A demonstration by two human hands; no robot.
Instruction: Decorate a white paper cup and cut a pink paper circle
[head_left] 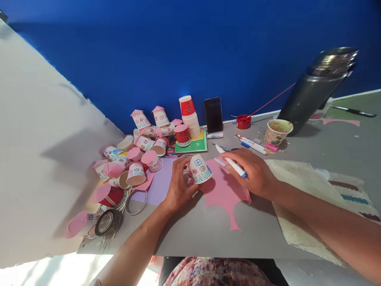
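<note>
My left hand (178, 184) grips a small white paper cup (200, 170), tilted and upside down. Drawn on the cup are a blue window, red flowers and green grass along the rim. In my right hand (253, 171) is a white marker (231, 161) with a blue end pointing toward me; its tip points up and left, apart from the cup. A second pale, pointed thing shows under my right fingers, its kind unclear. Below both hands lies pink paper (226, 190) with rounded pieces cut out of it.
Decorated cups with pink paper tops (137, 172) pile up on the left, near tape rolls (108, 221). Behind stand a cup stack (190, 119), a phone (213, 114), and a red paint pot (243, 122). Markers (253, 145), a patterned cup (277, 133), a black flask (315, 89) and cloth (293, 198) occupy the right.
</note>
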